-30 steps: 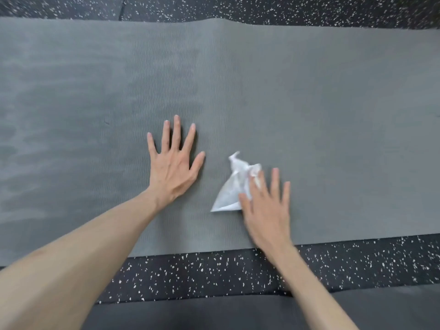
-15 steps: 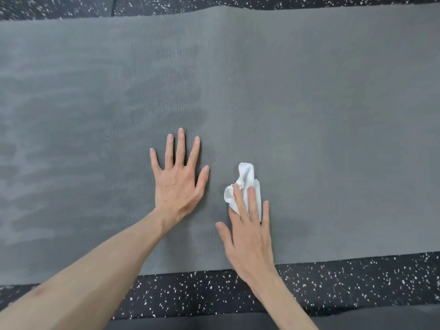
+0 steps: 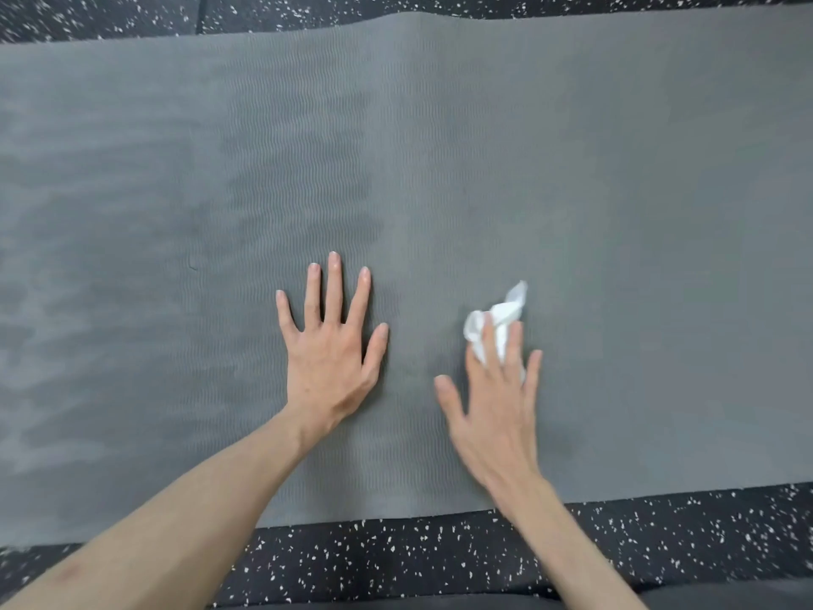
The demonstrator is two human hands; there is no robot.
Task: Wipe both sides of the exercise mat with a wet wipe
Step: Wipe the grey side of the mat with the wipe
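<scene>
Across a black rubber floor (image 3: 440, 561) flecked with white specks, a grey exercise mat (image 3: 616, 213) lies flat and fills most of the view from left to right. Its surface has a fine wavy ribbed texture. The left part of the mat shows uneven darker and lighter patches, while the right part looks more even in tone. The mat's near edge runs along the bottom of the view, with the speckled floor showing below it, and a strip of the same floor shows beyond the far edge at the top.

Two bare forearms reach in from the bottom. The left hand (image 3: 330, 350) lies palm down on the mat near the middle, fingers straight and spread, thumb out to the side, holding nothing. Just to its right, and not touching it, the right hand (image 3: 492, 407) also lies palm down with its fingers stretched forward and slightly apart. Under those fingers is a crumpled white wet wipe (image 3: 497, 323), pressed flat against the mat rather than pinched. Part of the wipe bunches up beyond the fingertips and a twisted corner sticks up towards the far side. The right hand is slightly blurred. Along the very bottom edge a dark grey band is visible; what it is cannot be told.
</scene>
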